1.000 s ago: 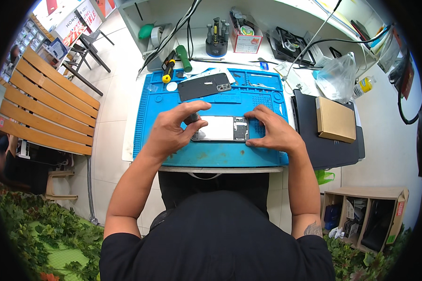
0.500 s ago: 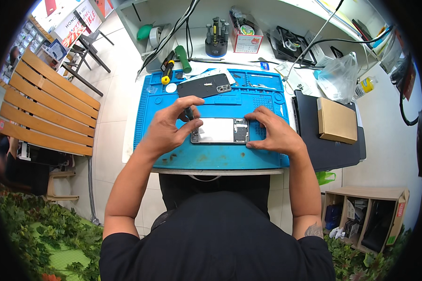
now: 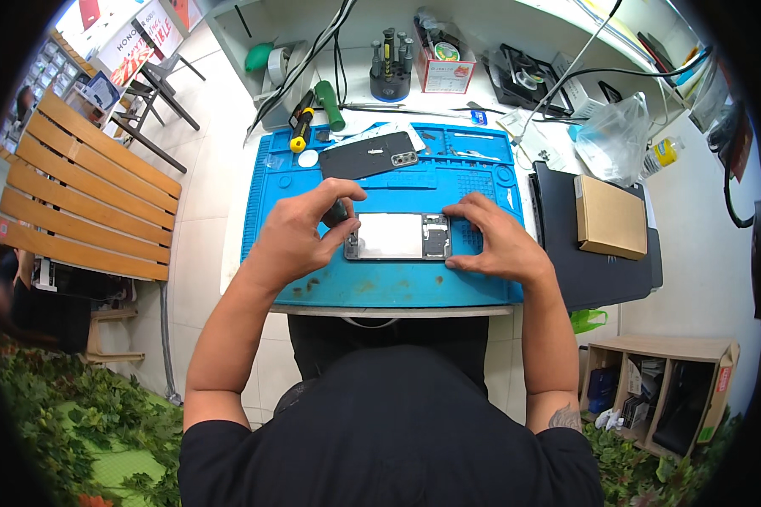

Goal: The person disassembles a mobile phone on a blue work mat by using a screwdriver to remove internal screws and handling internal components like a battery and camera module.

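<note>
An opened phone (image 3: 389, 236) lies flat on the blue repair mat (image 3: 380, 283), its pale inner plate facing up and its circuit area at the right end. My right hand (image 3: 500, 239) grips the phone's right end between thumb and fingers. Over the left end, my left hand (image 3: 298, 235) is closed around a small dark screwdriver (image 3: 336, 213). The driver's tip is too small to make out, so I cannot tell whether it touches the phone. Behind them on the mat rests a black phone back cover (image 3: 359, 158) with a camera block.
A yellow-black screwdriver (image 3: 300, 133) and a green-handled tool (image 3: 328, 106) lie at the mat's far left. Further back stand a round driver holder (image 3: 390, 76) and a red-white box (image 3: 445, 69). To the right, a brown carton (image 3: 610, 217) sits on a black laptop (image 3: 566, 275).
My left hand has shifted slightly, and the screwdriver in it has moved a little to the left. My right hand and the phone stay nearly where they were.
</note>
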`<state>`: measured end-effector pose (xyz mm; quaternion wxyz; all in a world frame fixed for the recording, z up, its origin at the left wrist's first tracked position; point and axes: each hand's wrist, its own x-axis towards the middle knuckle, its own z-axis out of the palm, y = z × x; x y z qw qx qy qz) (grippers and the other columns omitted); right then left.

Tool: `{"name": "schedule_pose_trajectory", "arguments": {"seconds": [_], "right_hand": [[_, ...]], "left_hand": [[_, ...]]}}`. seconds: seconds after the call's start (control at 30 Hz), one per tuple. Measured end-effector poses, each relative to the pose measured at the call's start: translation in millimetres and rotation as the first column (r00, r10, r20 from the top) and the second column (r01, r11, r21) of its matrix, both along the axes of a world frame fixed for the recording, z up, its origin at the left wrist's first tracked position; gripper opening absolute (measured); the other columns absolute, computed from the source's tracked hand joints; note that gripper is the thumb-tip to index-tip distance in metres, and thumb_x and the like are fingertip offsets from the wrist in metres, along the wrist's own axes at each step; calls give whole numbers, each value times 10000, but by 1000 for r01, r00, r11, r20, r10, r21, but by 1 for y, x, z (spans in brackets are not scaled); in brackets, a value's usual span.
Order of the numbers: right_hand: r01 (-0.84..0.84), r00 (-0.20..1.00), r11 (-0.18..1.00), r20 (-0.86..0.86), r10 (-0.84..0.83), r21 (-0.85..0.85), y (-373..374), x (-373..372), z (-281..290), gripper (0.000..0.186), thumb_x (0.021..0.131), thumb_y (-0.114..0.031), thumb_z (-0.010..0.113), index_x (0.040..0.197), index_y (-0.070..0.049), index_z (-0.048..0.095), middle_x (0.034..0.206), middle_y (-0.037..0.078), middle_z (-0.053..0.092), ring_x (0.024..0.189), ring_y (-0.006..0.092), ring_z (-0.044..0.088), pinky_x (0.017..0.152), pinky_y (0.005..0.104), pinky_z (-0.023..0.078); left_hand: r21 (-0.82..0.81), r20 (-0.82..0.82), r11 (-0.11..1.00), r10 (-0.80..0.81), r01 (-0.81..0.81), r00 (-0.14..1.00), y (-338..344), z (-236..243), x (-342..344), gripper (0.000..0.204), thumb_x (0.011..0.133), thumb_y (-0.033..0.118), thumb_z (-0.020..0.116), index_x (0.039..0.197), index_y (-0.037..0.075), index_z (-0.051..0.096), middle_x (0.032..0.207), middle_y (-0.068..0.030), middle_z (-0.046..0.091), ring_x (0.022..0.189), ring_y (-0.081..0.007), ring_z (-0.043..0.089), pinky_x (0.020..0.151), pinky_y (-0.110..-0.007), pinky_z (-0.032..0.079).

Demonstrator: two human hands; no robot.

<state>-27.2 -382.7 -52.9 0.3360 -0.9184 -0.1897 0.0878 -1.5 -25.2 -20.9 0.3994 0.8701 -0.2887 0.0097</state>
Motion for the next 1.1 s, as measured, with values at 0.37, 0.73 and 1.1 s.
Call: {"name": "schedule_pose_trajectory", "arguments": {"seconds": [0.37, 0.73, 1.1], "right_hand": [[22, 999, 999, 36, -24, 41, 1, -6, -4, 766, 791, -263, 996, 1473, -50, 720, 1365, 146, 678, 1300, 381, 690, 1118, 464, 580], [28, 997, 999, 67, -31, 47, 0, -7, -5, 769, 788, -251, 1001, 1475, -51, 719, 1379, 152, 678, 1306, 385, 686, 1124, 466, 581], [17, 999, 999, 26, -18, 38, 0, -7, 1, 767, 793, -244, 1000, 1477, -42, 717, 1381, 156, 677, 1310, 385, 685, 1126, 461, 579]], "left_hand": [[-179, -71, 982, -73, 59, 995, 0, 4, -4, 521, 984, -77, 831, 1453, 109, 700, 1209, -105, 818, 1073, -223, 833, 973, -376, 687], [-152, -42, 987, -67, 60, 997, -6, -10, -5, 459, 985, -22, 873, 1389, 118, 706, 1215, -84, 818, 1029, -207, 834, 924, -356, 683], [-116, -1, 991, -73, 73, 997, -8, -11, -5, 480, 989, 18, 891, 1380, 141, 642, 1063, -86, 815, 983, -211, 842, 850, -345, 656]]}}
